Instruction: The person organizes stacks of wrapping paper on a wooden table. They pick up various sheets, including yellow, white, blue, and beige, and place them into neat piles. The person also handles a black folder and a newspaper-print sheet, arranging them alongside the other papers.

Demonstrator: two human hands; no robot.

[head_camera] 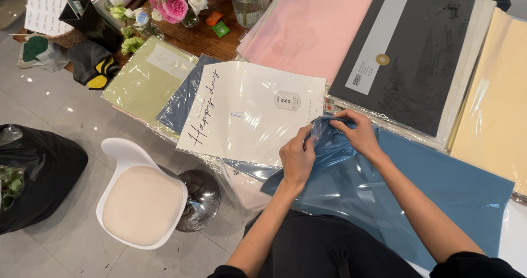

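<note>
Blue pack [384,184] lies on table [219,44], long axis running right and toward person. Both hands pinch its upper-left plastic corner: left hand [297,158] just below corner, right hand [359,134] above-right, equally near.

A large pack of blue wrapping paper [384,190] in a glossy clear plastic sleeve lies flat on the table, spreading out below and to the right of both hands. Its upper left corner is lifted and crumpled, pinched between the left hand [297,160] and the right hand [359,135], with the loose plastic bunched up between their fingers. The rest of the sheet looks smooth, with light glinting off the plastic near the right forearm.
</note>
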